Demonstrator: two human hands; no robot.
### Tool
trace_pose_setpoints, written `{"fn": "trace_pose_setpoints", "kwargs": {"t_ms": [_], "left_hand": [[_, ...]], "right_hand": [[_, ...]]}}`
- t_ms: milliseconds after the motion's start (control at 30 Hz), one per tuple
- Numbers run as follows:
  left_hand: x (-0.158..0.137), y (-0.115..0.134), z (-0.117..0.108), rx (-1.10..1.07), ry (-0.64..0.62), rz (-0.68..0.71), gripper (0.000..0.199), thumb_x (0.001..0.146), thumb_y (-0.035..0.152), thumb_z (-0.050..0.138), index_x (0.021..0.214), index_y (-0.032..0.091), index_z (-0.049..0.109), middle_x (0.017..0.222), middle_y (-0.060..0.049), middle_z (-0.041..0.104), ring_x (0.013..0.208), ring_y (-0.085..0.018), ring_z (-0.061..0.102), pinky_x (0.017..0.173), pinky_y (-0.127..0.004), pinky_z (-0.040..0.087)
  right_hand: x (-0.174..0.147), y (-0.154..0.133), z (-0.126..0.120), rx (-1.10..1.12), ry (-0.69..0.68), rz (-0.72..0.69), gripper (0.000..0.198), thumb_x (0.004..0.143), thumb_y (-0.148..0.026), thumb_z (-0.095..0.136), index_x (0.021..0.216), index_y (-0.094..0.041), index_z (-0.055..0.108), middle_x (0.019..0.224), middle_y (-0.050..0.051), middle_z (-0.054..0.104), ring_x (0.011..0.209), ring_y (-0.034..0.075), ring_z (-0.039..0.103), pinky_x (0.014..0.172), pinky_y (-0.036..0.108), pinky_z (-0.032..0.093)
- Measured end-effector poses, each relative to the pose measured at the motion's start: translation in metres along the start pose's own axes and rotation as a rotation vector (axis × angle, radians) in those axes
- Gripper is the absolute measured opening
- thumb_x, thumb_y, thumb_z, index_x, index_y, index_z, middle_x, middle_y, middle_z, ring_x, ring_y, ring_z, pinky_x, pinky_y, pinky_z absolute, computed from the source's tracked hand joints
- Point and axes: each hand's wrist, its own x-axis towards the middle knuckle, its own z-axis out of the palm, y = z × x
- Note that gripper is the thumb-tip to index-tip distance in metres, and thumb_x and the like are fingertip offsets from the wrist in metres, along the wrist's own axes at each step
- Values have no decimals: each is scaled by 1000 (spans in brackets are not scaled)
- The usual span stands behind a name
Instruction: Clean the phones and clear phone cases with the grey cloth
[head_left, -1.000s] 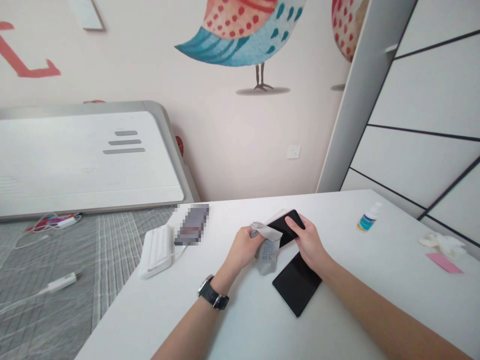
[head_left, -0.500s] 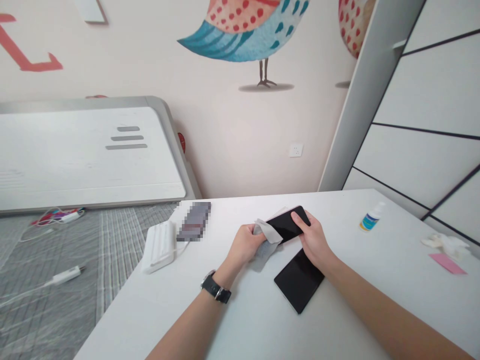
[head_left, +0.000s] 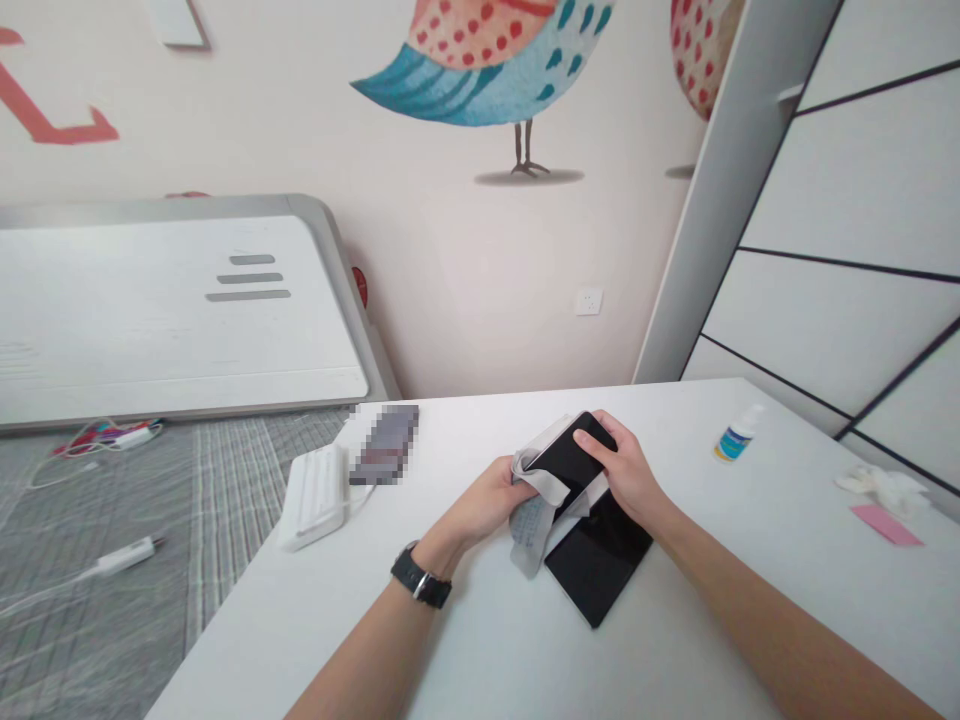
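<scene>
My right hand [head_left: 626,465] grips a black smartphone [head_left: 574,460] by its upper right end, thumb across the dark screen. A thin grey-white cloth [head_left: 534,515] is pinched in my left hand [head_left: 491,495] and wraps around the phone's left edge. Part of the cloth hangs below the phone, and some shows behind it. Under my right hand, a flat black device [head_left: 598,565] with a glossy surface lies on the white table [head_left: 487,640]; its upper part is hidden by the hand and cloth.
A white power strip [head_left: 315,495] and a pixelated phone-like object [head_left: 385,445] are at the table's left edge. On the right stand a small spray bottle [head_left: 736,435], crumpled tissue [head_left: 889,490] and a pink slip [head_left: 886,524]. A bed with grey bedding [head_left: 225,500] adjoins.
My left hand has moved the cloth around the phone's left edge, and more of it now hangs down. The phone has tilted more steeply. My right hand keeps its hold.
</scene>
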Motion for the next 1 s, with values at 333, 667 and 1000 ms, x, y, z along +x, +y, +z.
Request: {"fn": "trace_pose_setpoints", "kwargs": {"t_ms": [333,667,1000], "left_hand": [[-1,-7,9,28,-10,-54,34,83,48,75,80,15,68,75,0,66,68,-14,54,67,-26,43],[-1,-2,13,-151,175,-33,26,79,36,82,84,14,68,70,0,66,58,-12,56,54,-22,41],[14,-6,-2,-460,546,213,40,62,32,93,91,17,70,86,-1,75,73,-13,67,73,-23,55]], "right_hand": [[-7,-4,5,-81,-180,88,35,80,-51,82,94,-20,73,86,2,70,78,20,64,72,31,52],[-14,-1,21,-275,-137,-76,52,94,-70,55,123,-26,62,132,9,64,129,27,57,112,41,42],[-25,11,26,-350,-247,48,42,92,-63,65,98,-22,61,90,3,68,85,22,66,82,36,54]]}}
